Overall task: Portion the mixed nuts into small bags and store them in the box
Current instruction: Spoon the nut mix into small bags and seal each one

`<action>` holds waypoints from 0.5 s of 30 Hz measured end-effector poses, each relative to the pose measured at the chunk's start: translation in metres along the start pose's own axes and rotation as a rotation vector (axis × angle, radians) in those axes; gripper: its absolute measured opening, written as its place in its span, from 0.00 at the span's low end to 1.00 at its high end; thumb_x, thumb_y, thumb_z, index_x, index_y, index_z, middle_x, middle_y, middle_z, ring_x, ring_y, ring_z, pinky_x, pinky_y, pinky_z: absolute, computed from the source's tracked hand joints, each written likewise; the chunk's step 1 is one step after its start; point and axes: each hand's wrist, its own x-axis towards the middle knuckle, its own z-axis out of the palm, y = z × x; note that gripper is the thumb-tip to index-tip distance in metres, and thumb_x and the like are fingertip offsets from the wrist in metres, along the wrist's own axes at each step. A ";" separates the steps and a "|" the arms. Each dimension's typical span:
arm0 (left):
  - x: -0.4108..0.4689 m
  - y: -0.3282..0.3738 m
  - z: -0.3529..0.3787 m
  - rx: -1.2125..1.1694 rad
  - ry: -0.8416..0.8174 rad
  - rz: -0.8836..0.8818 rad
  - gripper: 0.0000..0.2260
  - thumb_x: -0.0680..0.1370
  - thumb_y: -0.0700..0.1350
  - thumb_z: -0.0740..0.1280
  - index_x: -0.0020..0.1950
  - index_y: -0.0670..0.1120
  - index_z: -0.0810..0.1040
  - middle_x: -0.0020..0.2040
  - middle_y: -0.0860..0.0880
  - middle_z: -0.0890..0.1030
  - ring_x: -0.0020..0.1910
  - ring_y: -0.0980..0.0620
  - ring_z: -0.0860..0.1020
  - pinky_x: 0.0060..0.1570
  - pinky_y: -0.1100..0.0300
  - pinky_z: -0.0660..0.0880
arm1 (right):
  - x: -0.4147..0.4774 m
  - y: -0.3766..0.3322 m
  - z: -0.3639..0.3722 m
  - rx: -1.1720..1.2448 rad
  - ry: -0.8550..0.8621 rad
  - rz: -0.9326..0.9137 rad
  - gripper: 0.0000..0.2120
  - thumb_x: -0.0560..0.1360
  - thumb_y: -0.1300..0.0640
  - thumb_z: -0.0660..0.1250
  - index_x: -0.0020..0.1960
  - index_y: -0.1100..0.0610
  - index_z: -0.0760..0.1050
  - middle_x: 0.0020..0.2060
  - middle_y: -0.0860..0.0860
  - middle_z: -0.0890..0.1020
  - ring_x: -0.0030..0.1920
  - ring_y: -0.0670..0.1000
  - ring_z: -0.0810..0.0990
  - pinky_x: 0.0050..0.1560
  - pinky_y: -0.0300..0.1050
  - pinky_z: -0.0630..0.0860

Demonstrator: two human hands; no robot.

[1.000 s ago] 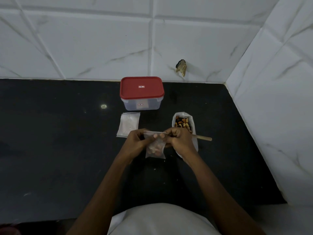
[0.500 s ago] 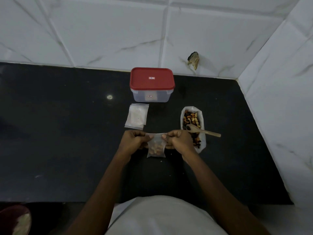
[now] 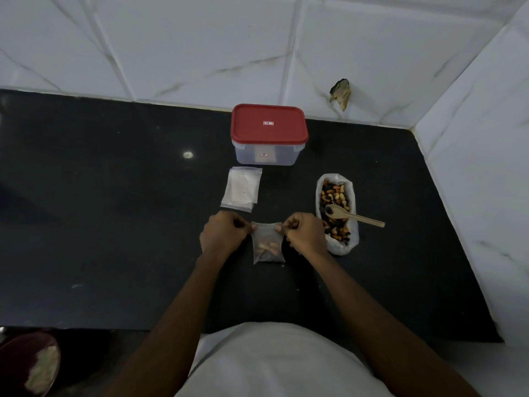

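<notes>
The left hand (image 3: 221, 234) and the right hand (image 3: 305, 234) each pinch a top corner of a small bag (image 3: 266, 232) between thumb and curled fingers, so it is stretched between them. A few nuts (image 3: 269, 247) sit in its lower half; I cannot tell whether its bottom edge touches the black bench (image 3: 114, 224). Just beyond the left hand lies a flat stack of empty bags (image 3: 242, 189). Just outside the right hand stands the big open bag of mixed nuts (image 3: 336, 193), with a wooden spoon (image 3: 355, 218) resting across it — bowl inside, handle pointing away from the hand. Farther beyond both hands, near the tiled wall (image 3: 200, 53), the box (image 3: 269, 156) stands with its red lid (image 3: 269, 133) on. Well off to the left hand's side — a dark bowl (image 3: 28, 365) at the frame's corner.
</notes>
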 end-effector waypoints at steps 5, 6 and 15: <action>0.002 -0.003 0.001 0.028 -0.007 0.047 0.04 0.76 0.55 0.70 0.47 0.56 0.81 0.45 0.57 0.81 0.44 0.57 0.79 0.48 0.53 0.80 | 0.004 -0.002 -0.003 0.010 -0.058 0.037 0.08 0.74 0.55 0.74 0.38 0.51 0.78 0.34 0.50 0.83 0.34 0.49 0.83 0.40 0.50 0.84; 0.002 -0.003 0.000 0.020 -0.011 0.054 0.04 0.76 0.54 0.70 0.47 0.56 0.81 0.45 0.57 0.81 0.44 0.57 0.79 0.47 0.54 0.79 | 0.005 -0.002 -0.005 0.016 -0.078 0.047 0.06 0.74 0.56 0.74 0.40 0.53 0.80 0.34 0.52 0.83 0.33 0.49 0.83 0.38 0.48 0.84; 0.028 0.001 -0.020 0.122 0.281 0.265 0.13 0.79 0.53 0.66 0.61 0.51 0.77 0.59 0.51 0.76 0.55 0.55 0.74 0.48 0.59 0.74 | 0.011 -0.007 -0.021 0.015 -0.018 -0.023 0.13 0.73 0.55 0.74 0.56 0.56 0.78 0.41 0.47 0.80 0.40 0.49 0.83 0.41 0.49 0.83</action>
